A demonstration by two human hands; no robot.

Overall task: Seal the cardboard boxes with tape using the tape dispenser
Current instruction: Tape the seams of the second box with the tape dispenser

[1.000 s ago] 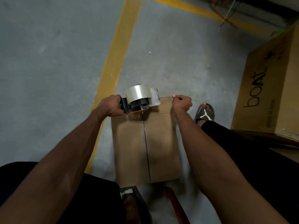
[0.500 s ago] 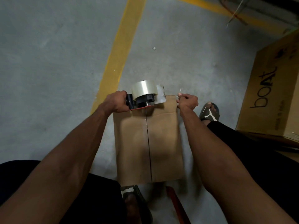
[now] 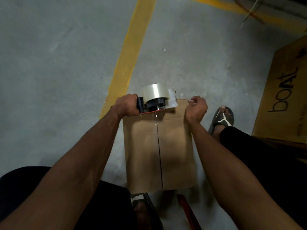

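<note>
Since a second ago little has shifted: the left hand (image 3: 127, 105) still grips the black-handled clear tape dispenser (image 3: 155, 101) at the far edge of the flat brown cardboard box (image 3: 159, 146) on the floor, the right hand (image 3: 196, 107) pinches the drawn-out tape end, and the centre seam remains unsealed.

My left hand (image 3: 127, 105) hides the tape dispenser (image 3: 153, 103) handle, I can't tell whether my right hand (image 3: 196, 107) pinches tape, and the printed carton (image 3: 282, 100) and red object (image 3: 187, 211) run off the frame.
</note>
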